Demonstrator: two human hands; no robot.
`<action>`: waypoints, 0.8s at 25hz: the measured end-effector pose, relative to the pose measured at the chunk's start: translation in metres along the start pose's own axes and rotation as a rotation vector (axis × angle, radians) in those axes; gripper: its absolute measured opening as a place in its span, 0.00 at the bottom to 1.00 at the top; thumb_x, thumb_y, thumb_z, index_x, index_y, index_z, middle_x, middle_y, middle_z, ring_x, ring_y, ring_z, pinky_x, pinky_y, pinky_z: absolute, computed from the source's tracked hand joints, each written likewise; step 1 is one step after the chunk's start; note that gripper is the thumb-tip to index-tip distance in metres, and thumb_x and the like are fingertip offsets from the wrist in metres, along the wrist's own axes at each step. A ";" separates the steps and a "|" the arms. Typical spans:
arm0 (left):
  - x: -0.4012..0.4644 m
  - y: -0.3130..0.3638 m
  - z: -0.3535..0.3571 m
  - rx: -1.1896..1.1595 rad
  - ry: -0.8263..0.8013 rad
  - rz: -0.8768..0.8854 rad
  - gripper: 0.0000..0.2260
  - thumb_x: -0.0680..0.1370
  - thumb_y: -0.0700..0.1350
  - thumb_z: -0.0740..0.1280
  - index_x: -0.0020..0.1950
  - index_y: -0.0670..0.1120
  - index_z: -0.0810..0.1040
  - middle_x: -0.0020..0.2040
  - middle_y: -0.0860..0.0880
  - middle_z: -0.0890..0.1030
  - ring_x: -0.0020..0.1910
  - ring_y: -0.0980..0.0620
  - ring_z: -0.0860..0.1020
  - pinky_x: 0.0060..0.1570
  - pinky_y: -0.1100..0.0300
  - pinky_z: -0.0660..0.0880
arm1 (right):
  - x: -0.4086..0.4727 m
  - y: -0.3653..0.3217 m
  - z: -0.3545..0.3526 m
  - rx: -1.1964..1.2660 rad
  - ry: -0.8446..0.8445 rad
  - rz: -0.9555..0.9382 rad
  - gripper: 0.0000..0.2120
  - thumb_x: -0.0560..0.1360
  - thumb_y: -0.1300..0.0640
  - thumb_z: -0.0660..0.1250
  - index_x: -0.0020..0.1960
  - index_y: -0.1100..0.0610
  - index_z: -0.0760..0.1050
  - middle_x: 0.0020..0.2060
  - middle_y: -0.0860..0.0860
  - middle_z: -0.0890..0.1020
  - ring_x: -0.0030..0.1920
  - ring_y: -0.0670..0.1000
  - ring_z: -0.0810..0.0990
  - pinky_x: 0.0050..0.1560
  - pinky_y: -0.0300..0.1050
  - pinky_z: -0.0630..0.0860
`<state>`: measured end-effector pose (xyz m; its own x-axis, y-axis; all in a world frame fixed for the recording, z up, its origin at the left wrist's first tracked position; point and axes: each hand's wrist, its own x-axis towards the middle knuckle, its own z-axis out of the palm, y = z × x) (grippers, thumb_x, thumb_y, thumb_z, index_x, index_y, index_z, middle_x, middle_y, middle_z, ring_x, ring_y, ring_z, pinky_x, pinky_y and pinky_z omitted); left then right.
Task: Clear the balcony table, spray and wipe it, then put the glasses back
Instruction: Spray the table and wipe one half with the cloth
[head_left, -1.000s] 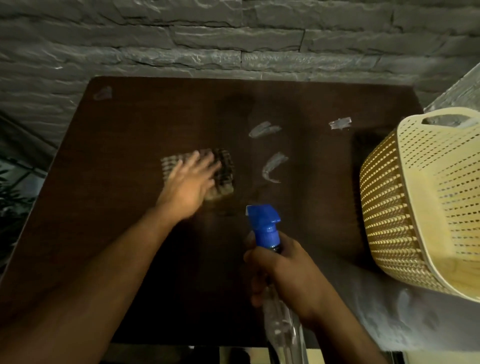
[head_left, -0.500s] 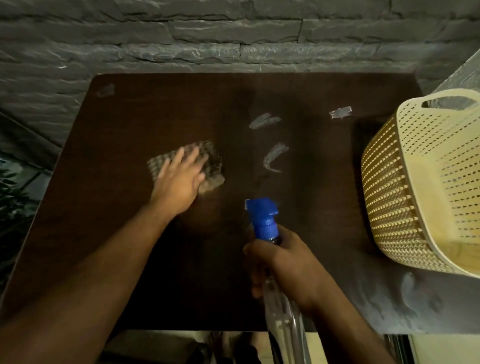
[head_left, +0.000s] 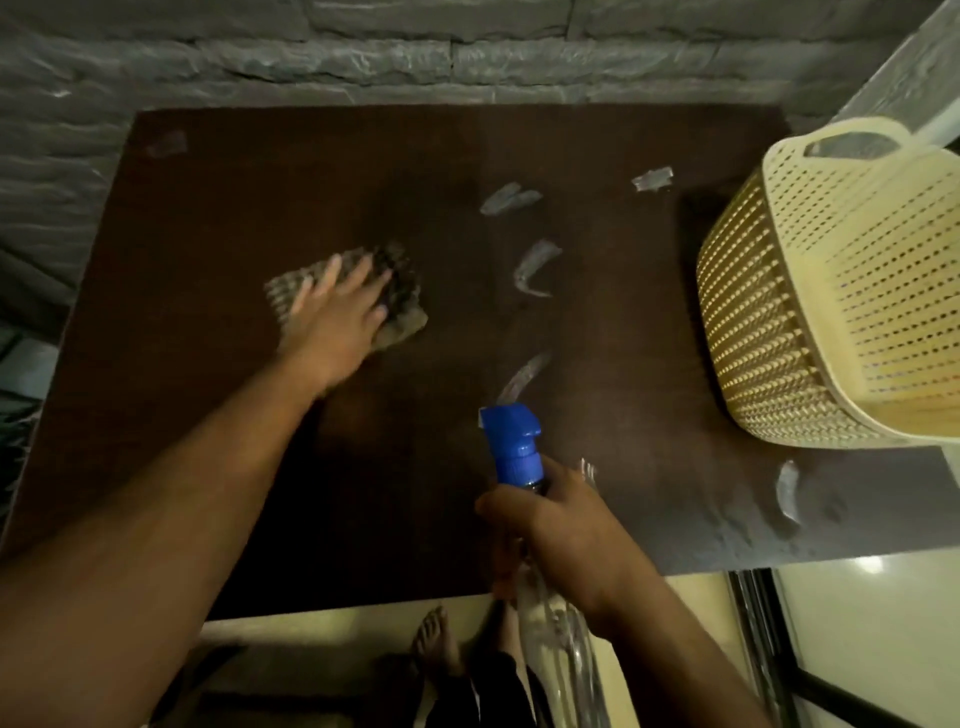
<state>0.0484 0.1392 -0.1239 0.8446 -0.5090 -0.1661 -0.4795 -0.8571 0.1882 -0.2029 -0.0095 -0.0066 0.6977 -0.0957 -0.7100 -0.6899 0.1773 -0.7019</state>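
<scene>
I see my left hand (head_left: 337, 317) lying flat with straight, spread fingers on the checked cloth (head_left: 400, 306), pressing it onto the dark wooden table (head_left: 208, 218) left of centre. My right hand (head_left: 561, 535) has its fingers curled round the neck of the clear spray bottle (head_left: 550, 654), blue nozzle (head_left: 511, 441) pointing away over the near edge. Pale wet streaks (head_left: 535, 265) sit on the tabletop right of the cloth. A cream perforated basket (head_left: 831, 291) rests at the right edge.

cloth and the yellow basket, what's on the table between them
In the head view, only pale wet smears lie on the dark table between the cloth under the left hand and the basket; no glasses there.
</scene>
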 end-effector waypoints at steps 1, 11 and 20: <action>0.019 0.011 -0.003 -0.002 -0.021 -0.016 0.22 0.83 0.50 0.52 0.77 0.54 0.56 0.79 0.52 0.52 0.77 0.46 0.47 0.73 0.44 0.48 | -0.005 0.004 0.003 -0.040 0.017 0.007 0.15 0.63 0.53 0.70 0.48 0.57 0.74 0.30 0.56 0.77 0.29 0.57 0.75 0.34 0.55 0.75; -0.084 0.092 0.025 0.006 -0.014 0.249 0.22 0.81 0.52 0.56 0.75 0.57 0.59 0.78 0.55 0.54 0.77 0.49 0.48 0.74 0.46 0.48 | -0.038 0.028 0.013 -0.096 0.070 0.057 0.07 0.71 0.57 0.69 0.48 0.54 0.74 0.32 0.59 0.78 0.31 0.59 0.78 0.34 0.52 0.76; -0.069 0.071 0.020 0.007 0.016 0.073 0.22 0.82 0.50 0.54 0.76 0.55 0.58 0.78 0.52 0.55 0.77 0.46 0.50 0.73 0.43 0.51 | -0.051 0.036 -0.005 -0.114 0.015 0.032 0.11 0.71 0.55 0.69 0.51 0.54 0.73 0.33 0.59 0.78 0.32 0.58 0.78 0.33 0.49 0.77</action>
<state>-0.0486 0.1122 -0.1186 0.8111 -0.5686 -0.1371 -0.5412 -0.8185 0.1927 -0.2650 -0.0034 0.0040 0.6726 -0.1063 -0.7324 -0.7299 0.0677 -0.6802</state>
